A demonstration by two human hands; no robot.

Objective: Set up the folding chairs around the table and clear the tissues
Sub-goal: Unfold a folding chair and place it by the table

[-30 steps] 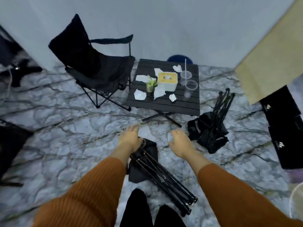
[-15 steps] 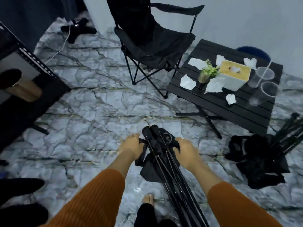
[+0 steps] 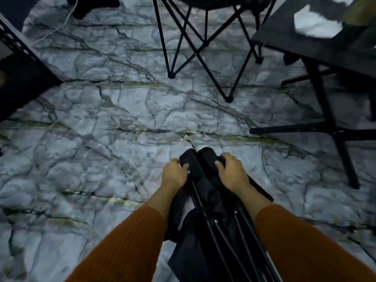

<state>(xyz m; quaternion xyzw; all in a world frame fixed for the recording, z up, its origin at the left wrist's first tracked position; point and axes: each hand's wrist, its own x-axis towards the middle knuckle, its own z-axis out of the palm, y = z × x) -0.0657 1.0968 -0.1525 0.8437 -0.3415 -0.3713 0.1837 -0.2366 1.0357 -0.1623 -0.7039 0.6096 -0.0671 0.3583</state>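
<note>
Black fabric and rods: the folded chair (image 3: 205,192) stands bundled near centre on the marble floor (image 3: 101,139), with the left hand (image 3: 175,176) and right hand (image 3: 232,174) each curled tight round a top corner; it is not yet spread. Far centre, one open chair (image 3: 196,54) stands ready. Far right, the table (image 3: 284,41) carries a white tissue (image 3: 317,23), uncleared, and no bin or box is plainly in view.
</note>
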